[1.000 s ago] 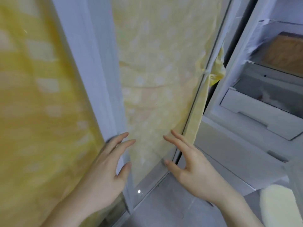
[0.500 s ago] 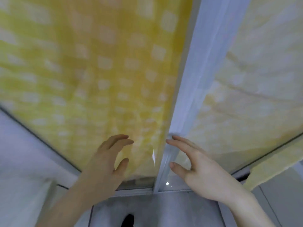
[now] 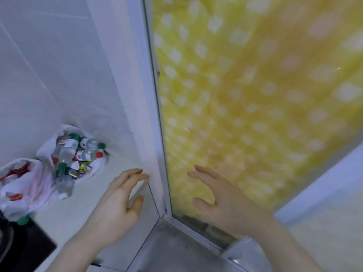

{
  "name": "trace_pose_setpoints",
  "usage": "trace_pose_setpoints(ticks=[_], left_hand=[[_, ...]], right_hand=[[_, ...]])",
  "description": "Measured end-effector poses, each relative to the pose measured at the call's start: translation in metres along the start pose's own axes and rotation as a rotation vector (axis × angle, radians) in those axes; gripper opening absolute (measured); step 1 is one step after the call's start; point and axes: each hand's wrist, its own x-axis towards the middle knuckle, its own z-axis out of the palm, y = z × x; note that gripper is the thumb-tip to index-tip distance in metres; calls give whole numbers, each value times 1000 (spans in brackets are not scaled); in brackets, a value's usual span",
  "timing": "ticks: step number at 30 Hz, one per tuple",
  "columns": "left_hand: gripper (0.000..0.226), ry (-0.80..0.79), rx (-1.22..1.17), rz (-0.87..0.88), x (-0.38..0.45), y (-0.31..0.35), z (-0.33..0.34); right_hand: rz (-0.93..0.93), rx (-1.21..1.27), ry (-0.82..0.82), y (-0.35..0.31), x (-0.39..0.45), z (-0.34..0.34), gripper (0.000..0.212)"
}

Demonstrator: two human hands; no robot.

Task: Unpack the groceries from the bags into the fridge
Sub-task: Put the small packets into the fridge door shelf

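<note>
From the head view, the person has swung round to the left: a second ago the open fridge with its drawers stood at the right edge, and now it is out of sight altogether. In its place the white counter (image 3: 110, 173) has come into view at the left, and on it the grocery bags. The nearer white plastic bag (image 3: 25, 185) lies slumped, red packaging showing through it; the farther bag (image 3: 59, 138) gapes open with capped plastic bottles (image 3: 66, 152) spilling from its mouth.

Both hands are raised and carry nothing. The left hand (image 3: 115, 203) hovers above the counter's right end, fingers loose and spread; the right hand (image 3: 222, 201) hangs likewise slack before the glass panel backed by a yellow checked curtain (image 3: 255, 95).

I'd judge the turn marks the trip back for another item: the bags are well to the left of the left hand, so a reach across comes next.
</note>
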Motion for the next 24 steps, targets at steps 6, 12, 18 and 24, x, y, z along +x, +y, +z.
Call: trace_pose_setpoints(ticks=[6,12,18,24], left_hand=[[51,73,6,-119,-23,-60,-32],[51,107,32,-245,-33,-139,-68],[49,87,85,-343,-39,-241,-101],[56,-34,104,-425,-32,-317,-109]], right_hand=[[-90,-12,-62,-42,55,34,59],[-159,-24,-89,-96,119,80,59],[-197,-11,-121,-158,194,135,61],[-178,-22,-152,-185,265,200,62]])
